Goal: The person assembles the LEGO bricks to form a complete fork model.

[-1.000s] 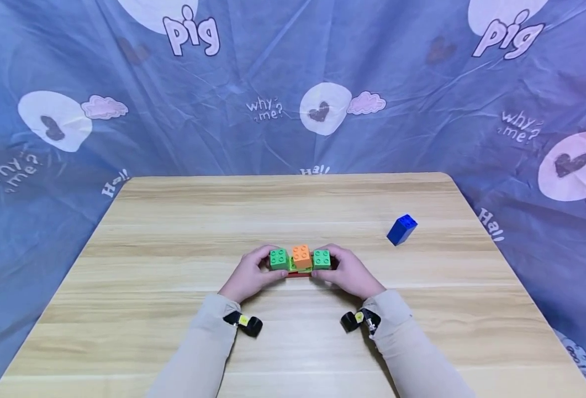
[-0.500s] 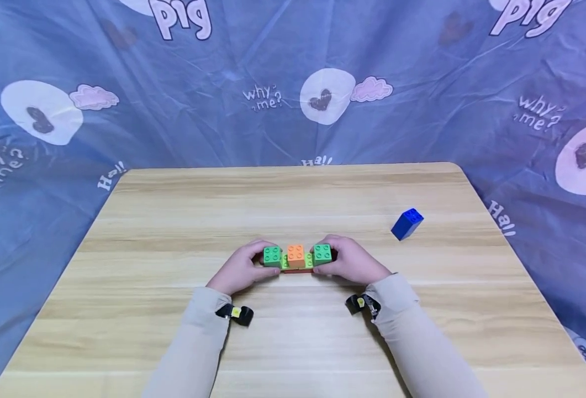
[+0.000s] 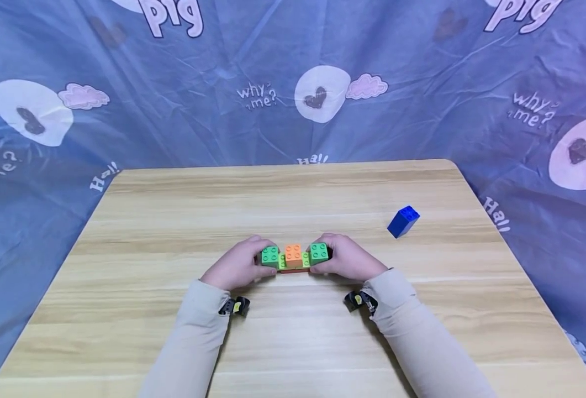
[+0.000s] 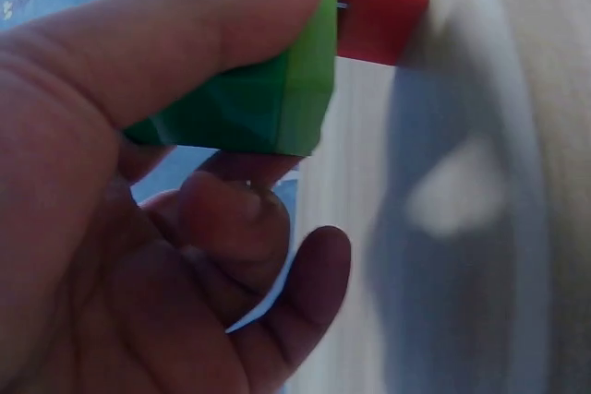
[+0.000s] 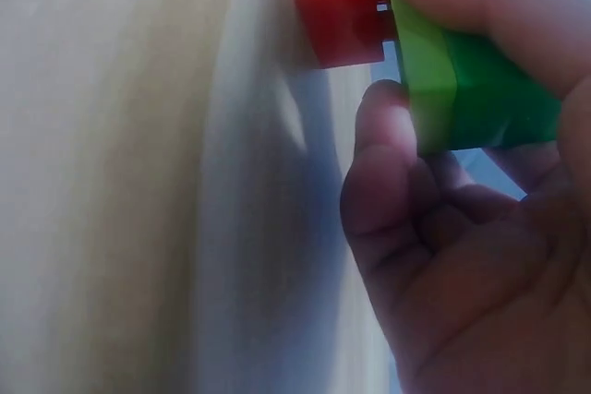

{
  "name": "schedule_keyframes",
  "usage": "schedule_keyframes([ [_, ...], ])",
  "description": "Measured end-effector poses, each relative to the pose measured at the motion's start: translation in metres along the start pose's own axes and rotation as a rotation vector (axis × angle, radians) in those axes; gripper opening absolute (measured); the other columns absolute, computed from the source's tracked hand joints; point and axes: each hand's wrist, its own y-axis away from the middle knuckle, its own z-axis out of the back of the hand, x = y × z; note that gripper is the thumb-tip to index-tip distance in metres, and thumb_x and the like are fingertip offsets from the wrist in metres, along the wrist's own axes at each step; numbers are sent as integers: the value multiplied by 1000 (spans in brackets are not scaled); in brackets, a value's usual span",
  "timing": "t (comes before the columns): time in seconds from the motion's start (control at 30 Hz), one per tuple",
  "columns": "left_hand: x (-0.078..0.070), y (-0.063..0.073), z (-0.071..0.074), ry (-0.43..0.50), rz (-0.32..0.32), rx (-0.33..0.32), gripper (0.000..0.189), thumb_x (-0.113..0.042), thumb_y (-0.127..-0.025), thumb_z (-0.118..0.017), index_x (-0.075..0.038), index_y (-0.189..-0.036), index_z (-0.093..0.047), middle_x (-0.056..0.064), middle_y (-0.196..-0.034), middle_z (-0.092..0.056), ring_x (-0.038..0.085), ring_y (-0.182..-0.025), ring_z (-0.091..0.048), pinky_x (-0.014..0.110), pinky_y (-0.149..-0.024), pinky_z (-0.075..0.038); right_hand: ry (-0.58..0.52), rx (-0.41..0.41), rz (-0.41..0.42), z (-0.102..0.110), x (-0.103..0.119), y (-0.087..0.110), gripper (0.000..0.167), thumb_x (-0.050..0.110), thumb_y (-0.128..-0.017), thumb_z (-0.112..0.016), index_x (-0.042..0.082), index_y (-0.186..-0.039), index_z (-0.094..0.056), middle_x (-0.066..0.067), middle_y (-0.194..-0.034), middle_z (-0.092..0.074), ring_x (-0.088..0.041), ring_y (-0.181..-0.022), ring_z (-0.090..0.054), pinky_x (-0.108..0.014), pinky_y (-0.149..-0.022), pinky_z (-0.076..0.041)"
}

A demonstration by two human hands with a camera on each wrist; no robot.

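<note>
My two hands hold a toy brick build between them near the middle of the table. Along its top stand a left green brick [image 3: 270,255], an orange brick [image 3: 293,255] and a right green brick [image 3: 318,253] on a lime-green layer [image 3: 282,261]. Beneath lies a red brick [image 4: 380,8]; a narrow gap with studs shows between red and lime in both wrist views. My left hand [image 3: 240,263] pinches the left end, thumb across the green and lime pieces. At the right end, my right hand [image 3: 349,258] pinches likewise. Its fingers [image 5: 379,196] curl below the lime edge.
A tall blue brick [image 3: 404,221] stands apart on the wooden table [image 3: 173,210], behind and right of the right hand. A blue printed cloth [image 3: 198,127] hangs behind the table and at its sides.
The green bricks have moved farther apart, and the lime layer, skewed a second ago, now lies in a straight row with the orange brick centred. The head view has shifted slightly.
</note>
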Motion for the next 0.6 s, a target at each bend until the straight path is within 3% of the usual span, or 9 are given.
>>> schedule_keyframes([
  [0.17,-2,1,1,-21,6,4,48,-19,-83,-83,-11,-127,-65,-1,-110,-61,15,-98,-57,40,-93,-49,-110,-22,-20,-3,-2,5,67,28,-80,-86,12,-137,-56,-4,-128,-62,-23,-114,-59,-46,-101,-46],
  [0.27,-2,1,1,-19,7,9,47,-19,-84,-83,-12,-127,-65,-2,-107,-60,15,-95,-56,39,-90,-48,-136,-86,40,-3,6,6,71,32,-86,-81,12,-145,-49,-5,-137,-57,-26,-120,-57,-49,-102,-46],
  [0.43,-1,1,2,-15,11,6,46,-19,-83,-83,-13,-125,-66,-3,-101,-58,14,-89,-55,37,-86,-48,168,-180,275,-2,34,1,49,37,-87,-79,10,-127,-68,1,-122,-66,-23,-114,-59,-46,-99,-39],
  [0.5,-1,2,3,-14,13,4,46,-19,-83,-83,-13,-125,-66,-3,-101,-58,14,-88,-55,37,-86,-48,273,-172,307,-1,43,-2,42,37,-86,-80,12,-119,-73,4,-112,-70,-19,-111,-60,-44,-100,-35],
  [0.6,-1,3,4,-13,9,9,44,-19,-83,-83,-13,-124,-66,-3,-100,-58,14,-88,-55,37,-84,-49,338,-125,284,0,51,-5,35,32,-85,-81,12,-113,-76,8,-101,-70,-14,-99,-63,-38,-97,-41],
])
